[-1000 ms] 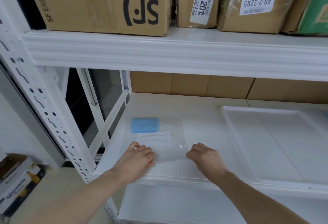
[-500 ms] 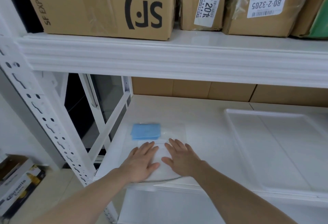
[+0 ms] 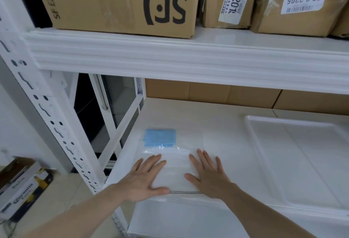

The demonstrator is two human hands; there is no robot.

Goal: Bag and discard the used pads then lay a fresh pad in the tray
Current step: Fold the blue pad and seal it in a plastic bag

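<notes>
**Pressing the bag flat at the shelf's front edge**

Pressing down side by side, the left hand [image 3: 144, 178] and the right hand [image 3: 208, 176] lie palm-down on a clear plastic bag [image 3: 174, 169] at the front left corner of the lower shelf [image 3: 207, 124]. Both hands are spread, fingers straight and apart, gripping nothing; the thumbs point toward each other with a bare strip of bag between them. The bag's near edge, marked by a thin dark line, runs along the shelf's front edge between the two wrists. A folded blue pad [image 3: 160, 137] sits at the bag's far left end, beyond the left fingertips and not touched by them; whether it is inside the plastic or merely beside it I cannot tell. A white tray [image 3: 253, 143] rests on the right part of the same shelf, apart from the right hand. Brown cardboard boxes [image 3: 120, 2] stand on the upper shelf, and another carton [image 3: 22, 188] sits on the floor at lower left.
</notes>
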